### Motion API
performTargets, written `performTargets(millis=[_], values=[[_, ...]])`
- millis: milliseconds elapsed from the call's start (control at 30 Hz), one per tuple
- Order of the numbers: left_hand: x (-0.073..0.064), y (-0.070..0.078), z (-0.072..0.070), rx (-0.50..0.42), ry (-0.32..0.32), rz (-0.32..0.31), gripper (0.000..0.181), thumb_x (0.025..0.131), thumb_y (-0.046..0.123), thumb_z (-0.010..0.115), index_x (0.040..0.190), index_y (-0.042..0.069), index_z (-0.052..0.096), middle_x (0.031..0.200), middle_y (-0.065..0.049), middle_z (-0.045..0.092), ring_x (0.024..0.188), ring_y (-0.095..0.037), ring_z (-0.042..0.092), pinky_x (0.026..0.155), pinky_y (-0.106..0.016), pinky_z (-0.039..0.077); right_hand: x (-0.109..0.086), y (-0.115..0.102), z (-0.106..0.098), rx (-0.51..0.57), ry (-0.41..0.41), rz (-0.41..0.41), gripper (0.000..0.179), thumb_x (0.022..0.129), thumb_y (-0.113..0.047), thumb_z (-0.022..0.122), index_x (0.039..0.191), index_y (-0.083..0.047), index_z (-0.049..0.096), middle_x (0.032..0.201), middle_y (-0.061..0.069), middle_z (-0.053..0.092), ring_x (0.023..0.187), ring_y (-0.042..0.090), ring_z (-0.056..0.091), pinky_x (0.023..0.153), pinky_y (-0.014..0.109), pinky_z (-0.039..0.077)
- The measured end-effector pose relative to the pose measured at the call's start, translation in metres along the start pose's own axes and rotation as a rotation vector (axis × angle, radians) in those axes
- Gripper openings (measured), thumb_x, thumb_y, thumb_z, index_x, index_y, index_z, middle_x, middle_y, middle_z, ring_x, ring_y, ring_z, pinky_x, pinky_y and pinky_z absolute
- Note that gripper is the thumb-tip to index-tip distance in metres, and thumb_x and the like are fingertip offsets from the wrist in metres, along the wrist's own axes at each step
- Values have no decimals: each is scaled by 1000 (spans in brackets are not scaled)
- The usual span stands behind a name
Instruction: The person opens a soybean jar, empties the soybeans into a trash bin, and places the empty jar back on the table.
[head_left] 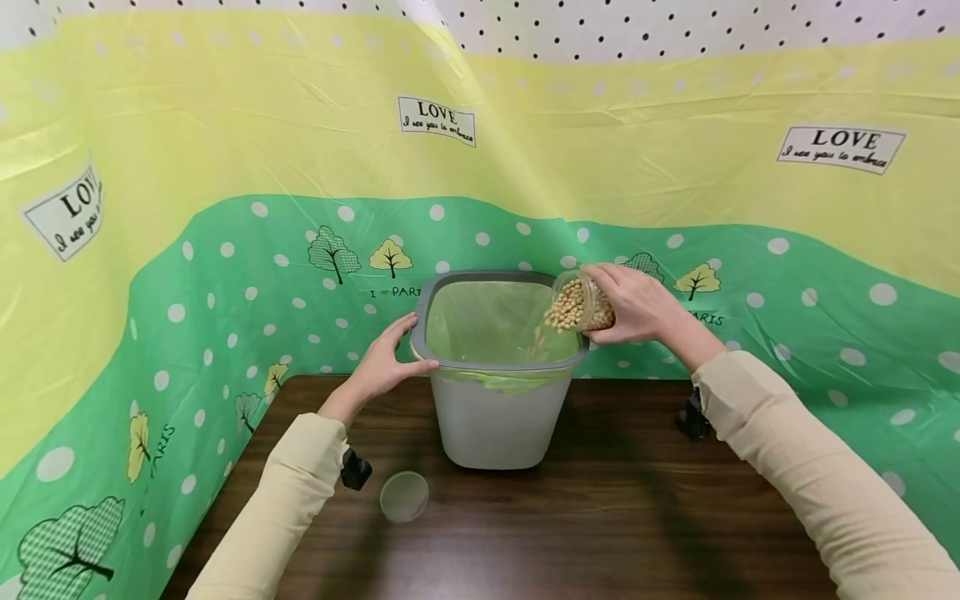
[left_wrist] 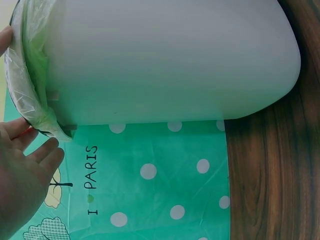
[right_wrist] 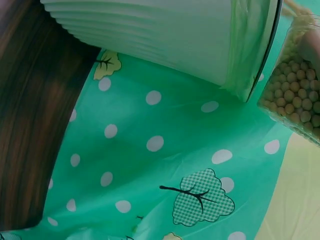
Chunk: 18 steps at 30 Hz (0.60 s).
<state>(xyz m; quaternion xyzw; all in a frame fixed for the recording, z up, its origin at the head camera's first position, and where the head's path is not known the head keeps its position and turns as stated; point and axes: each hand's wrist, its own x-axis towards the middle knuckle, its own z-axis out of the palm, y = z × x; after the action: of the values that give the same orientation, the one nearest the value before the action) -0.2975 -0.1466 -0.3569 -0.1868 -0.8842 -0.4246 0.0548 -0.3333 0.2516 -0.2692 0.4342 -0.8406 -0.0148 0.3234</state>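
My right hand (head_left: 633, 304) grips a clear plastic jar (head_left: 588, 287) and holds it tipped over the right side of the bin's mouth. Round, pale soybeans (head_left: 567, 307) fill the jar's opening, and some are falling, blurred, into the bin. The bin (head_left: 498, 421) is light grey with a dark grey rim, and a thin green bag (head_left: 480, 312) lines it. My left hand (head_left: 382, 362) touches the rim's left side with thumb and fingers spread apart. In the right wrist view, soybeans (right_wrist: 295, 95) show through the jar wall. The bottom of the bin's inside is hidden.
A round clear lid (head_left: 404, 497) lies on the dark wooden table (head_left: 525, 533), left of and nearer than the bin. Behind the table hangs a green and yellow printed curtain (head_left: 300, 167), close to the bin's back. Each wrist bears a small black device (head_left: 356, 469).
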Motion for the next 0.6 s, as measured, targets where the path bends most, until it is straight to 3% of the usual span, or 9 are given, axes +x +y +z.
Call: performTargets(millis=[600], values=[[-1, 1, 0, -19, 6, 7, 85, 76, 40, 71, 143, 13, 28, 149, 1, 22, 135, -21, 22, 105, -43, 29, 8, 6, -8, -77, -28, -201, 97, 49, -42, 80, 125, 6, 43, 111, 24, 53, 97, 38, 54, 82, 51, 45]])
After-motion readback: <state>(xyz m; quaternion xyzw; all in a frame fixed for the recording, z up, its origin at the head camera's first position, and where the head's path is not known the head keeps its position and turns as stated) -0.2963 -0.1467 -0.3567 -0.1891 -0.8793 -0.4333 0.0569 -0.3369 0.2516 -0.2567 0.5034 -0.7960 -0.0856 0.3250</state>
